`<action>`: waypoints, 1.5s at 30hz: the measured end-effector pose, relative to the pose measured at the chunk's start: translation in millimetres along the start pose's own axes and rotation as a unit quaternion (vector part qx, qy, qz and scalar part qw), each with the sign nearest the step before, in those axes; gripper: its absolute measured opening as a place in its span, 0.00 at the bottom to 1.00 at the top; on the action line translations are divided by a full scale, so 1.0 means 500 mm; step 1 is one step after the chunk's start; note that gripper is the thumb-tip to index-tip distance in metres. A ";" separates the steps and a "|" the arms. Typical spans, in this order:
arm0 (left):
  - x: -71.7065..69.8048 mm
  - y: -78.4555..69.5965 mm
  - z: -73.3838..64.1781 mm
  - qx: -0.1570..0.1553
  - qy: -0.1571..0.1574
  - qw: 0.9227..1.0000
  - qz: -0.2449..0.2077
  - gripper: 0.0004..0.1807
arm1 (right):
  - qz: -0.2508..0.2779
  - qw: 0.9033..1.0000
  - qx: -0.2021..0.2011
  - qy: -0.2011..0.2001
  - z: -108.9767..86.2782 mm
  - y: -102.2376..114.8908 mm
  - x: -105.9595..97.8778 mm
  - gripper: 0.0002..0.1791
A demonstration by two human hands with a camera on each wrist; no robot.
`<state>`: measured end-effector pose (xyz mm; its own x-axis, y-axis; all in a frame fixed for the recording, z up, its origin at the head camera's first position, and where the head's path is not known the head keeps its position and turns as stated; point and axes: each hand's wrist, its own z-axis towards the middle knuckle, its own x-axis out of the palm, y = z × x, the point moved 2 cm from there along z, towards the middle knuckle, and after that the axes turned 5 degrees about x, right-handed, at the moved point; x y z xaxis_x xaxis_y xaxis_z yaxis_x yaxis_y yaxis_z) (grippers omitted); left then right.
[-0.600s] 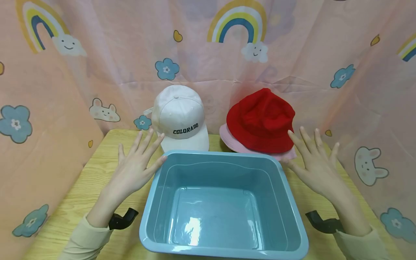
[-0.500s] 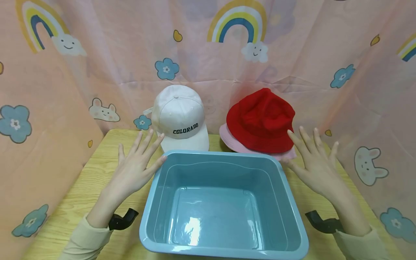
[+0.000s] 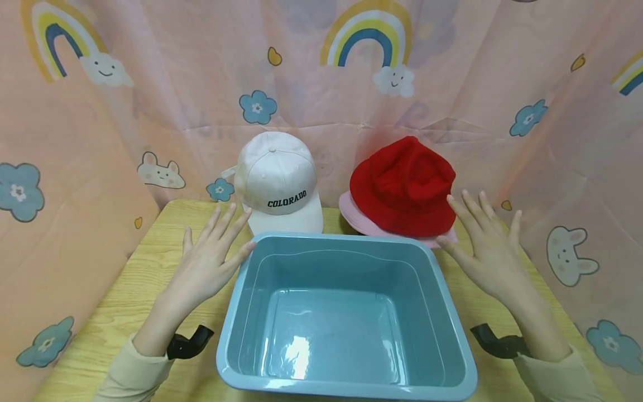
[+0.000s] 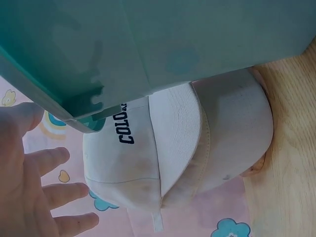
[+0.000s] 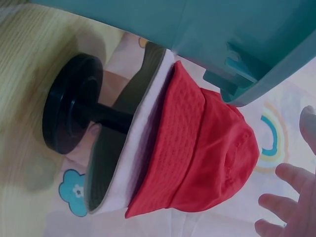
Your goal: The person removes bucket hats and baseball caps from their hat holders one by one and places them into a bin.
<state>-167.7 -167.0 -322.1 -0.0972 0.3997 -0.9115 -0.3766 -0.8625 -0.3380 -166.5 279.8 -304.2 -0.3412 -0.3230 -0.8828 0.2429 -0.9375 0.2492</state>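
My left hand point(image 3: 208, 262) is spread with straight fingers beside the left rim of a blue plastic basin point(image 3: 346, 392). Its thumb tip lies near that rim; I cannot tell whether they touch. Just beyond its fingertips sits a white baseball cap point(image 3: 276, 173) lettered COLORADO. In the left wrist view a second pale cap point(image 4: 237, 128) shows beneath it. My right hand point(image 3: 489, 257), also spread and holding nothing, is by the basin's right back corner. Near its fingers a red bucket hat point(image 3: 404, 190) rests over a pink brimmed hat point(image 3: 359, 216).
A black round-based stand point(image 5: 71, 103) carries the red and pink hats. Everything stands on a wood-grain table point(image 3: 125, 296). Pink patterned cloth point(image 3: 321, 95) encloses the back and both sides. Black bands point(image 3: 191, 341) sit on both wrists.
The right hand has shifted very slightly, its index, middle and ring fingers now closer together. Hats and basin stay in place; the left hand has barely moved.
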 end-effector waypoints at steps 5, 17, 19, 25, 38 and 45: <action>0.002 0.000 -0.004 -0.005 -0.002 1.000 -0.015 0.35 | 0.003 1.000 0.002 -0.008 0.004 0.001 -0.002 0.40; 0.003 -0.001 -0.013 -0.003 -0.018 0.999 -0.048 0.34 | 0.003 1.000 -0.005 -0.019 0.012 0.001 -0.009 0.38; 0.004 0.000 -0.014 -0.003 -0.019 0.999 -0.051 0.33 | 0.005 1.000 -0.005 -0.019 0.014 0.000 -0.010 0.39; 0.007 0.002 -0.017 -0.001 -0.025 0.998 -0.058 0.33 | 0.017 0.999 -0.009 -0.026 0.021 -0.002 -0.012 0.38; 0.013 0.004 -0.024 0.005 -0.043 0.995 -0.086 0.31 | 0.028 0.999 -0.018 -0.028 0.034 -0.002 -0.021 0.37; 0.014 0.004 -0.029 0.000 -0.044 0.993 -0.109 0.31 | 0.030 0.999 -0.022 -0.030 0.041 0.000 -0.025 0.35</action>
<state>-155.8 -170.5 -332.7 -0.0944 0.6023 -0.7927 -0.3980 -0.7526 -0.5245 -180.5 281.2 -284.9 -0.3788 -0.3869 -0.8407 0.3036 -0.9101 0.2820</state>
